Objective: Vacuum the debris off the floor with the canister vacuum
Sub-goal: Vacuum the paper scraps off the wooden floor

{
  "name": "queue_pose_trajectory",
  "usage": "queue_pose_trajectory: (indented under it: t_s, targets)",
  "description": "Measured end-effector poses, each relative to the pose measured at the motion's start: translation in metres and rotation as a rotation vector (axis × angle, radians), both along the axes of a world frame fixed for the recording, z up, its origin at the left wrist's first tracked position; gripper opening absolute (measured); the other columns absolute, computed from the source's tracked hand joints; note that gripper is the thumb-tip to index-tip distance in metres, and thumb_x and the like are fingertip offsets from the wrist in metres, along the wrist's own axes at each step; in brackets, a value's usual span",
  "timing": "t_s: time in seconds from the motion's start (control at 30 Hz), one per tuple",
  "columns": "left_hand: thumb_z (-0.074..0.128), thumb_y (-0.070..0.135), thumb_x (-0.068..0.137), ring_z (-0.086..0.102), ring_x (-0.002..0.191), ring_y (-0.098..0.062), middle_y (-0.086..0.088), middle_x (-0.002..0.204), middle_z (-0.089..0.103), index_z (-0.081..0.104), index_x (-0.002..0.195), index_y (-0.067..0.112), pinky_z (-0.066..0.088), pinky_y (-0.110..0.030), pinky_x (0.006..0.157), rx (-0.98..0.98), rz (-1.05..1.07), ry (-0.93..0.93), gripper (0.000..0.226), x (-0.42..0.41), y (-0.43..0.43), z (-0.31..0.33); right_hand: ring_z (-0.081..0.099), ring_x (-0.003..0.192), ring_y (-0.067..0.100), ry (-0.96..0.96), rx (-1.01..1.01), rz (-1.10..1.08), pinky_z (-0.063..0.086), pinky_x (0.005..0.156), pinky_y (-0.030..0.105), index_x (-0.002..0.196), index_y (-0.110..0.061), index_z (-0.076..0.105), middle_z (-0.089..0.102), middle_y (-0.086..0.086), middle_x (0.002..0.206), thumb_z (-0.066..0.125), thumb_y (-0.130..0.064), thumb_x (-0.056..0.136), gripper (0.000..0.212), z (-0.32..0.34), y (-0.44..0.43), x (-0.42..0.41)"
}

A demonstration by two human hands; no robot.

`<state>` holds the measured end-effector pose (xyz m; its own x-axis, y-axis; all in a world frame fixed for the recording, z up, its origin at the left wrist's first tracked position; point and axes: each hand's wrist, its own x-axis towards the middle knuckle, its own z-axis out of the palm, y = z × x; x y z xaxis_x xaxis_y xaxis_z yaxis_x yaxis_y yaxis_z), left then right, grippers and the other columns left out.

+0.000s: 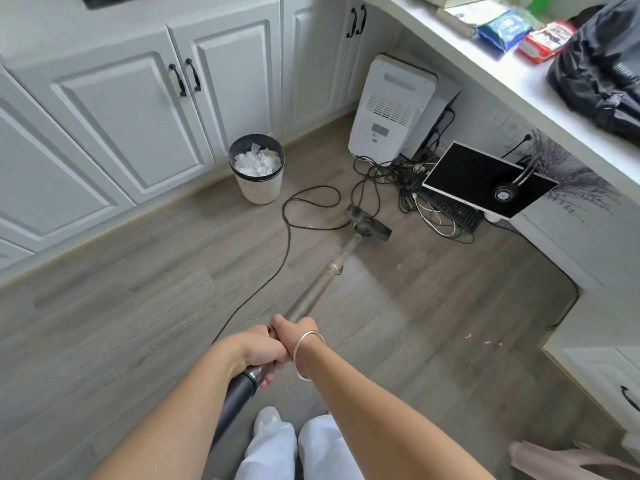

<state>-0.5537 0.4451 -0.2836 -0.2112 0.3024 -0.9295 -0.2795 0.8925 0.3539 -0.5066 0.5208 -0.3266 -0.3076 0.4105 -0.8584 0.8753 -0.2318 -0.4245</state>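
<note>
Gripping wand [322, 282] with left hand [258, 351] and right hand [296, 329], curled round its near end, with floor head [367, 225] well ahead.

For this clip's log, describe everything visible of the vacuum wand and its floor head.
The vacuum wand is a long, dull, metal-looking tube with a collar partway, slanting from the hands down and away to a dark floor head resting on the grey wood-look floor near tangled cables. Its near end joins a dark hose cuff. The left hand and right hand both grip its upper end.
</note>
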Motion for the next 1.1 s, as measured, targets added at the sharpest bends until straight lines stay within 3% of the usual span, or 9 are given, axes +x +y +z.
queue_pose_trajectory:
  t_s: [0.2, 0.5, 0.63, 0.8, 0.9, 1.1]
  targets:
    - [0.047, -0.008, 0.080, 0.046, 0.039, -0.018, -0.011, 0.056, 0.046, 0.045, 0.073, 0.004, 0.042, -0.021, 0.042, 0.001, 0.103, -0.021, 0.014, -0.008, -0.014, 0.000, 0.055, 0.076, 0.027, -0.015, -0.007, 0.060, 0.043, 0.067, 0.028, 0.091, -0.006, 0.055, 0.058, 0.007, 0.080, 0.057, -0.035, 0.080, 0.030, -0.003, -0.011, -0.015]
    - [0.047, -0.008, 0.080, 0.047, 0.036, -0.017, -0.005, 0.040, 0.046, 0.046, 0.071, 0.003, 0.041, -0.019, 0.041, -0.020, 0.241, -0.037, 0.015, -0.012, -0.040, -0.008, 0.055, 0.077, 0.026, -0.049, -0.010, 0.204, 0.042, 0.068, 0.028, 0.108, 0.000, 0.063, 0.059, 0.010, 0.088, 0.058, -0.039, 0.076, 0.051, -0.008, -0.038, -0.028]
    - [0.048, -0.008, 0.081, 0.047, 0.033, -0.016, -0.003, 0.034, 0.047, 0.046, 0.070, 0.003, 0.041, -0.016, 0.037, -0.008, 0.279, -0.043, 0.016, -0.016, -0.045, -0.008, 0.054, 0.079, 0.026, -0.043, 0.015, 0.266, 0.041, 0.069, 0.027, 0.100, -0.004, 0.062, 0.058, 0.011, 0.089, 0.057, -0.038, 0.079, 0.041, -0.011, -0.038, -0.034]
    - [0.048, -0.006, 0.083, 0.047, 0.033, -0.015, -0.009, 0.051, 0.046, 0.048, 0.068, 0.003, 0.039, -0.015, 0.035, -0.011, 0.302, -0.072, 0.018, -0.021, -0.045, -0.010, 0.054, 0.079, 0.026, -0.060, -0.006, 0.310, 0.042, 0.069, 0.027, 0.106, -0.001, 0.063, 0.058, 0.009, 0.090, 0.057, -0.037, 0.080, 0.044, -0.008, -0.034, -0.044]
    - [0.048, -0.005, 0.084, 0.046, 0.033, -0.015, -0.010, 0.056, 0.046, 0.047, 0.065, 0.003, 0.039, -0.014, 0.035, -0.027, 0.314, -0.109, 0.021, -0.020, -0.044, -0.015, 0.054, 0.079, 0.026, -0.091, -0.029, 0.337, 0.041, 0.067, 0.026, 0.098, -0.005, 0.058, 0.057, 0.007, 0.083, 0.056, -0.033, 0.084, 0.031, -0.007, -0.032, -0.043]
    - [0.053, 0.000, 0.084, 0.047, 0.041, -0.017, -0.010, 0.057, 0.047, 0.049, 0.060, 0.004, 0.042, -0.019, 0.042, -0.056, 0.300, -0.154, 0.025, -0.013, -0.049, -0.032, 0.055, 0.070, 0.023, -0.162, -0.074, 0.387, 0.041, 0.056, 0.024, 0.118, -0.005, 0.059, 0.058, 0.006, 0.087, 0.056, -0.036, 0.083, 0.046, -0.011, -0.033, -0.040]
